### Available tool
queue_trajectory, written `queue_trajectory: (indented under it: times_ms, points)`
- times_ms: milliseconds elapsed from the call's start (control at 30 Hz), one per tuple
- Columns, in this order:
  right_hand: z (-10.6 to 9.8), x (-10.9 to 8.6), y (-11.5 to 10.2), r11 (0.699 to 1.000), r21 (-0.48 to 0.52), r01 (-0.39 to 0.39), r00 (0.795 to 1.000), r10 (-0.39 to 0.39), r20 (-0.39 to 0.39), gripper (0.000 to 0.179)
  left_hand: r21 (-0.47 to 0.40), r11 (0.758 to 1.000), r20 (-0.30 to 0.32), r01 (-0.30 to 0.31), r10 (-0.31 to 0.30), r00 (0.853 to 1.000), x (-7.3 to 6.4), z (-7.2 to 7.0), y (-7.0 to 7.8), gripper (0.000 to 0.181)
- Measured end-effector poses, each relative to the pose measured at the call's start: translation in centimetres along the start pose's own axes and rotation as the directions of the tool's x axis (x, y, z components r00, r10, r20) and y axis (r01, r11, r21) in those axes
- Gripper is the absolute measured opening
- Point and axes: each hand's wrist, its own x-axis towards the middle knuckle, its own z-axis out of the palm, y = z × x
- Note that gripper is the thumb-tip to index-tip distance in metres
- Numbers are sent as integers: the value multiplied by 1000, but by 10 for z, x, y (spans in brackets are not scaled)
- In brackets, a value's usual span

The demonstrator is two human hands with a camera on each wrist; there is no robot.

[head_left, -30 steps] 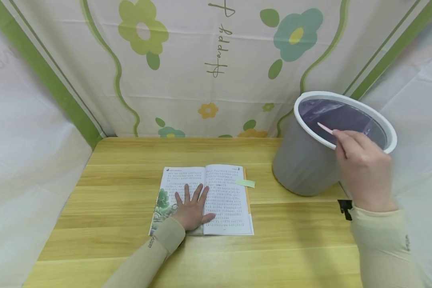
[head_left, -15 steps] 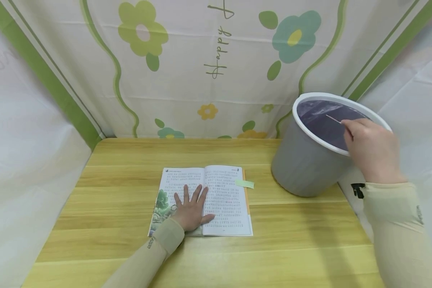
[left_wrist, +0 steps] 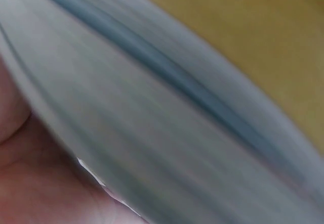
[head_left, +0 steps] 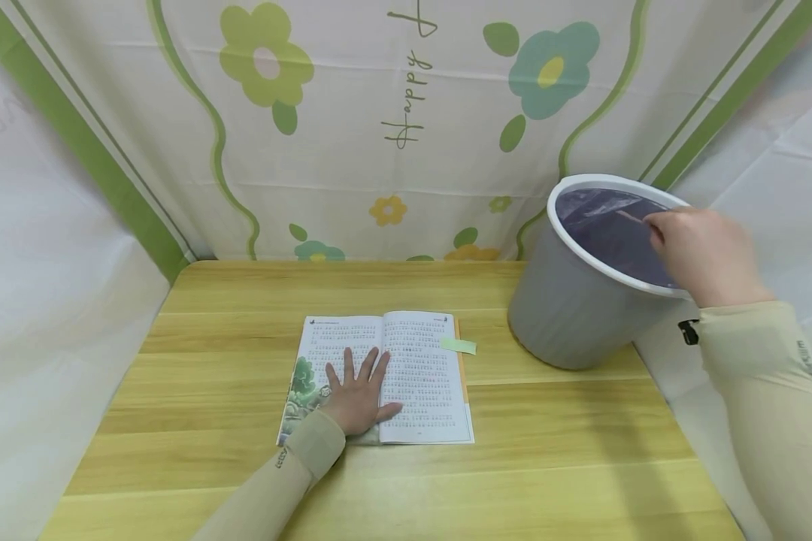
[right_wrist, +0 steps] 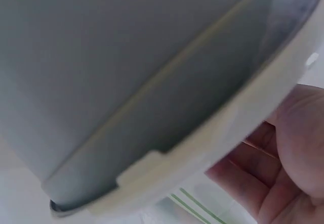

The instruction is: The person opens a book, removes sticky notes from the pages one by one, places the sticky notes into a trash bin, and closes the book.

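Observation:
An open book (head_left: 422,383) lies on the wooden table (head_left: 210,353), a pale green sticky tab (head_left: 459,346) jutting from its right edge. My left hand (head_left: 356,403) rests on its pages with fingers spread, mostly on the left page. Over the mouth of a grey trash bin (head_left: 571,308), my right hand (head_left: 707,254) pinches a thin pink strip (head_left: 629,217) between thumb and fingertips. In the right wrist view, part of that hand (right_wrist: 298,153) shows beyond the white rim (right_wrist: 212,138); the strip is hidden there. Blurred page edges (left_wrist: 126,107) fill the left wrist view.
A dark plastic liner (head_left: 609,233) covers the bin's inside. The bin stands at the table's back right corner. Behind it hangs a white flowered curtain (head_left: 352,98), with more white cloth at both sides.
My right hand has moved right and away from me over the bin, still pinching the pink strip. My left hand stays on the book.

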Motion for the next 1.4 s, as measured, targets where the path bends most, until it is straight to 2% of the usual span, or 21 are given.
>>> queue_trajectory:
  times_ms: [233, 567, 833, 1067, 1300, 1400]
  points:
    - [5, 13, 7, 999, -19, 33, 998, -32, 57, 18, 3, 1000, -7, -2, 2, 1000, -1, -1, -1, 94]
    - [23, 18, 17, 998, -25, 58, 991, -55, 124, 13, 13, 1000, 1, 2, -2, 1000, 1, 2, -2, 94]
    - [30, 19, 18, 991, -15, 131, 968, -125, 217, 23, -1, 1000, 4, 1, -1, 1000, 0, 0, -1, 94]
    - [25, 20, 15, 992, -25, 122, 975, -116, 189, 27, 8, 1000, 6, 0, 0, 1000, 0, -1, -1, 93]
    - [4, 19, 3, 997, -23, 70, 988, -66, 139, 28, 11, 1000, 3, -2, 2, 1000, 0, -1, -1, 94]
    - [-8, 16, -10, 998, -26, 64, 996, -62, 71, 25, 6, 1000, 3, -3, 3, 1000, 2, 2, -2, 95]
